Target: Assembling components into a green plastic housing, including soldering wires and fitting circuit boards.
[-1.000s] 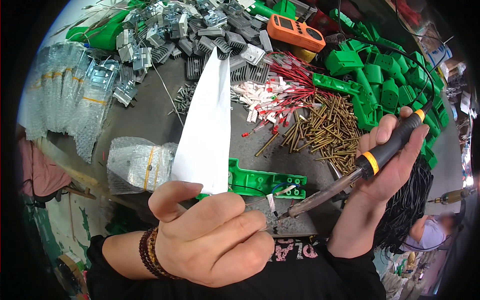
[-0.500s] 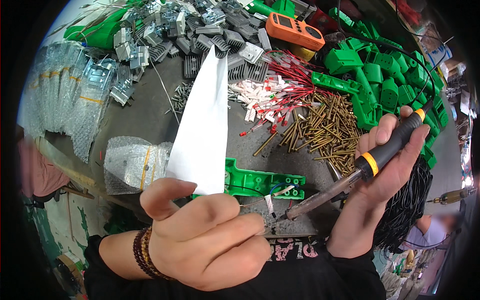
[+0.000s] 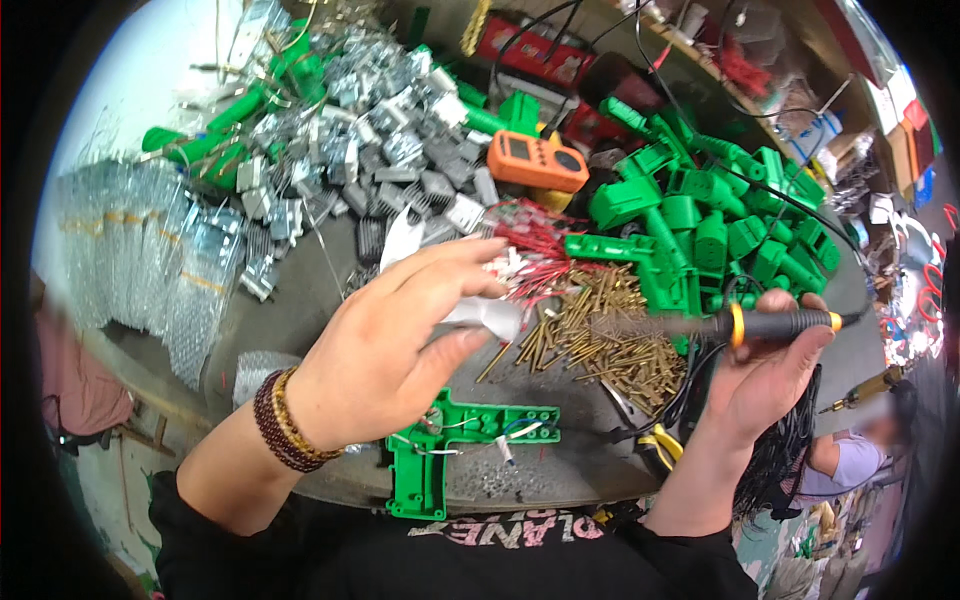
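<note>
Black soldering iron [image 3: 778, 325] in fingers [image 3: 773, 300]

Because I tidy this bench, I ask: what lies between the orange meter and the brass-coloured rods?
In the head view, red wires and one end of a green plastic part lie between the orange meter and the brass-coloured rods.

Left head-worn fisheye view, facing down, close above workbench [image 3: 288, 312]

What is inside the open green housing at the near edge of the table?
Inside the green housing, thin pale wires and a blue wire can be seen. The left hand covers part of its upper left corner; whatever lies there is hidden.
</note>
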`<act>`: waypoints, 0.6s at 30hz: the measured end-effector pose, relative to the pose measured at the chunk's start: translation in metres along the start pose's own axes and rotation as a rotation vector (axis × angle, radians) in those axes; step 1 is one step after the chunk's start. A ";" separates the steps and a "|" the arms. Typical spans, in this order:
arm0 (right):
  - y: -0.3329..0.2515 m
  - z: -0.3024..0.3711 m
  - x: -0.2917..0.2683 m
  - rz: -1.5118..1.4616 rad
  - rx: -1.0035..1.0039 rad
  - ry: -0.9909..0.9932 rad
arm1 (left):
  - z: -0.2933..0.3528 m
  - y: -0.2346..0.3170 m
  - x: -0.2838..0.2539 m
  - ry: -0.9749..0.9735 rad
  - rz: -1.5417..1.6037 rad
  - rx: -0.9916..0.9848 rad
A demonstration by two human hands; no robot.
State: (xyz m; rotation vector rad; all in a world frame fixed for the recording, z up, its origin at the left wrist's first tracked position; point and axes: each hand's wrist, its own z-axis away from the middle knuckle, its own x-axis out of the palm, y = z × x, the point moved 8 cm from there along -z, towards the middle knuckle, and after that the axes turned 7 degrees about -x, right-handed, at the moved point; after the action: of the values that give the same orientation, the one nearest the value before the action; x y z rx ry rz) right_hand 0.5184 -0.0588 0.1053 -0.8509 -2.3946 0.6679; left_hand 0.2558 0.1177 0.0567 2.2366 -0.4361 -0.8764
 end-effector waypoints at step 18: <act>0.158 -0.079 0.023 0.947 -0.032 -0.599 | -0.053 -0.019 0.008 0.044 -0.661 0.110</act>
State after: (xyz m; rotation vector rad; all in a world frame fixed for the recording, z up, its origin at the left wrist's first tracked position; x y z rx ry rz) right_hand 0.6181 0.0863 0.0774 -2.0735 -2.3740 1.3855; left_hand 0.2992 0.1525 0.0679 2.5337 0.3121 -1.1408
